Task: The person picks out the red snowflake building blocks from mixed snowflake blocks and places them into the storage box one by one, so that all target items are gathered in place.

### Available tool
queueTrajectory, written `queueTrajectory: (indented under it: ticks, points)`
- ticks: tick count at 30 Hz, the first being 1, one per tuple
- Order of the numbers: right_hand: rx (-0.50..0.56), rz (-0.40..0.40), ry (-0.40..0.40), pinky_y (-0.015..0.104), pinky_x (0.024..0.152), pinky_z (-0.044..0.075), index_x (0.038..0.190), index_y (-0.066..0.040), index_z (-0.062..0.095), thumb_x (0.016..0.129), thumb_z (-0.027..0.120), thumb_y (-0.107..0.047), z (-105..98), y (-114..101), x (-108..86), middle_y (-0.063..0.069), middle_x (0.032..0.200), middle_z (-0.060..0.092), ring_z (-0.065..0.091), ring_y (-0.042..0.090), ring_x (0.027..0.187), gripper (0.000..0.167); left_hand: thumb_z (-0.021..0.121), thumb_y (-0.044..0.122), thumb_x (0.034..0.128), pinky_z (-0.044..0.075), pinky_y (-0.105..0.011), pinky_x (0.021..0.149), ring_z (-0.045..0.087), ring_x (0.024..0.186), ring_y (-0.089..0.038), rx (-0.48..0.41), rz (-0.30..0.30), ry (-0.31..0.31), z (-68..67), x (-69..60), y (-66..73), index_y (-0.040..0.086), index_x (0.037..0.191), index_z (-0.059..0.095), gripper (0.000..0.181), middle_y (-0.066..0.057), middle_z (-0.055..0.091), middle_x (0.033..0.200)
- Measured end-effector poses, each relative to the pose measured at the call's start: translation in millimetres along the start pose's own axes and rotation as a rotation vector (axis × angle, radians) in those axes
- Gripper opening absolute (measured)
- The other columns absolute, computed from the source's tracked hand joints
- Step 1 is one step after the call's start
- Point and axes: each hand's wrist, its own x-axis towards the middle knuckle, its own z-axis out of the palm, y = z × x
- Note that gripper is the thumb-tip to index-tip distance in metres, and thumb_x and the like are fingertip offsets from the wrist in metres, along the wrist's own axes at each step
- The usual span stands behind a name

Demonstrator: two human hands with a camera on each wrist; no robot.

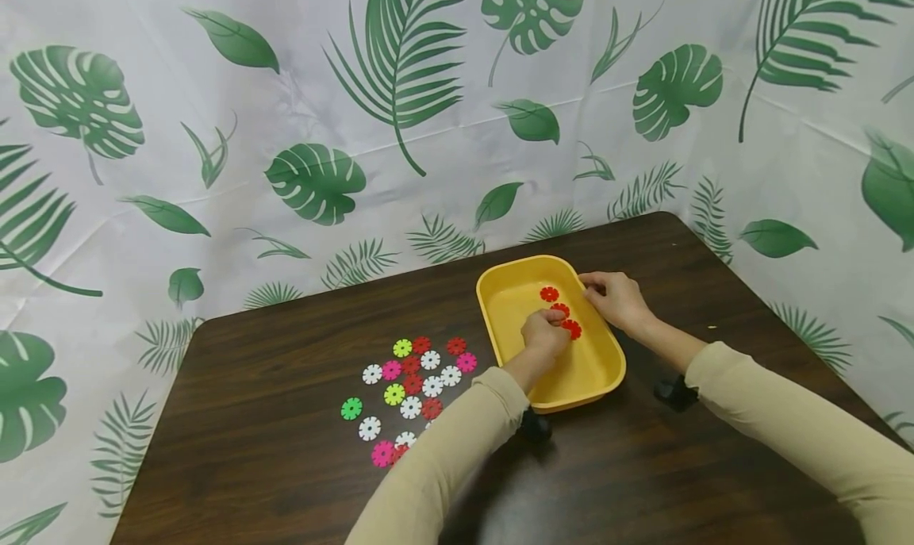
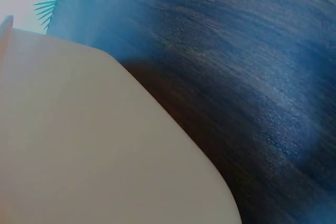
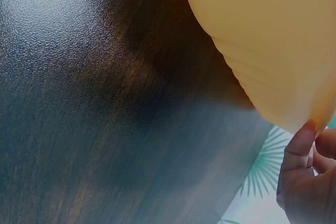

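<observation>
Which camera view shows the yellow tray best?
The head view: it shows the yellow tray with rim and inside, partly behind the left hand. The right wrist view shows mainly its outside; the left, probably likewise.

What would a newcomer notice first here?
The bright yellow tray on the dark table, with red discs inside, the left hand over it and the right hand gripping its right edge. Colourful discs lie scattered to its left. Behind hangs a leaf-patterned curtain.

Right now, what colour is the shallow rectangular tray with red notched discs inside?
The rectangular tray is yellow, shown best in the head view.
</observation>
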Motion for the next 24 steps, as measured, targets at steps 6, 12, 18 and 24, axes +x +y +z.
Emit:
queueTrajectory:
  ticks: [6, 12, 18, 24]
  points:
    - [0.009, 0.001, -0.002, 0.040, 0.074, 0.056, 0.124, 0.009, 0.055, 0.094, 0.052, -0.002, 0.3, 0.2, 0.4, 0.028, 0.111, 0.062, 0.063, 0.033, 0.088, 0.033, 0.064, -0.011, 0.0776, 0.051, -0.030, 0.077, 0.050, 0.080, -0.014, 0.021, 0.039, -0.011, -6.3, -3.6, 0.9, 0.005, 0.099, 0.069, 0.028, -0.004, 0.058, 0.089]
    - [0.007, 0.001, 0.000, 0.039, 0.072, 0.056, 0.124, 0.009, 0.055, 0.094, 0.052, -0.002, 1.2, 0.3, 0.4, 0.028, 0.110, 0.062, 0.063, 0.032, 0.087, 0.033, 0.065, -0.010, 0.0782, 0.053, -0.029, 0.076, 0.051, 0.079, -0.013, 0.013, 0.037, -0.027, -11.7, -6.1, 1.6, 0.005, 0.101, 0.068, 0.027, -0.006, 0.062, 0.094]
    - [0.003, -0.002, 0.000, 0.039, 0.071, 0.056, 0.124, 0.009, 0.055, 0.093, 0.052, -0.002, 1.4, -0.4, 0.0, 0.028, 0.110, 0.062, 0.063, 0.032, 0.086, 0.033, 0.067, -0.009, 0.0787, 0.054, -0.028, 0.073, 0.056, 0.079, -0.012, -0.031, 0.065, -0.061, -18.7, -9.2, 2.3, 0.002, 0.104, 0.067, 0.028, -0.007, 0.064, 0.097]
    - [-0.002, -0.003, 0.001, 0.037, 0.069, 0.056, 0.124, 0.009, 0.055, 0.094, 0.052, -0.002, 1.1, 0.5, 0.2, 0.028, 0.108, 0.063, 0.062, 0.031, 0.085, 0.033, 0.069, -0.005, 0.0799, 0.054, -0.028, 0.080, 0.058, 0.082, -0.012, -0.093, 0.078, -0.137, -30.3, -14.3, 4.4, 0.001, 0.109, 0.064, 0.030, -0.005, 0.064, 0.097]
